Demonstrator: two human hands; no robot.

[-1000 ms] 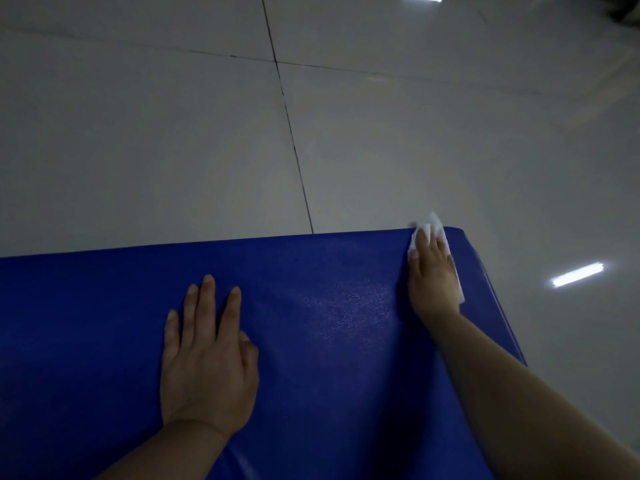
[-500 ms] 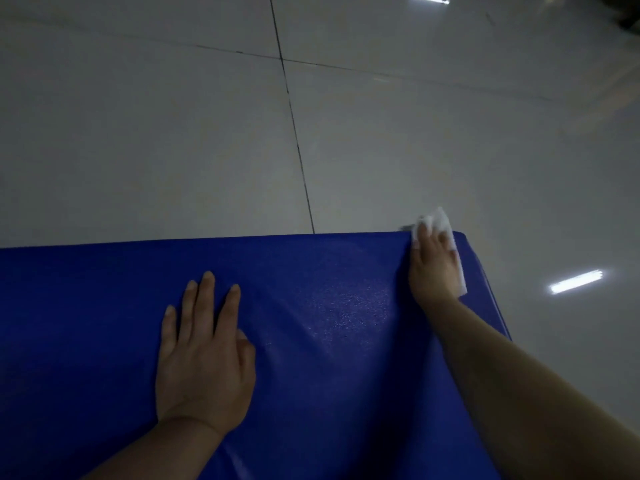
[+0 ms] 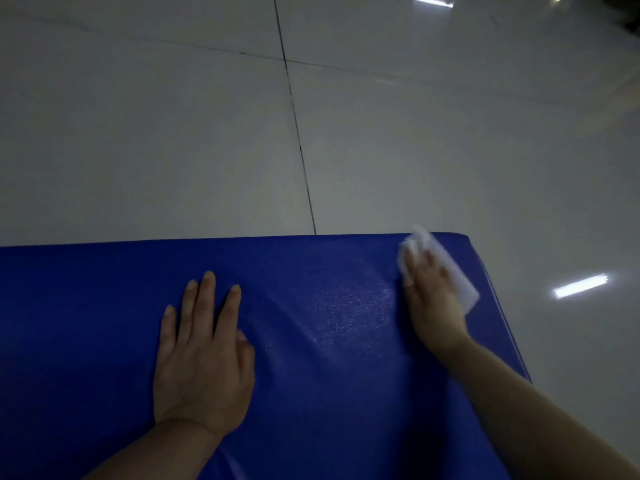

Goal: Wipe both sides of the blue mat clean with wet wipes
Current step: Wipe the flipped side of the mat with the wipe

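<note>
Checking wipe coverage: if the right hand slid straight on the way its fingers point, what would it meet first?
The right hand, pressing the wet wipe, would probably reach the blue mat's far edge first, then bare tiled floor; nothing else shows in that line.

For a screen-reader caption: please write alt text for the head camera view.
A person's right hand presses a white wet wipe flat near the far right corner of a blue padded mat. Their left hand rests palm-down, fingers straight, on the mat's middle. Beyond lies a glossy pale tiled floor.
</note>
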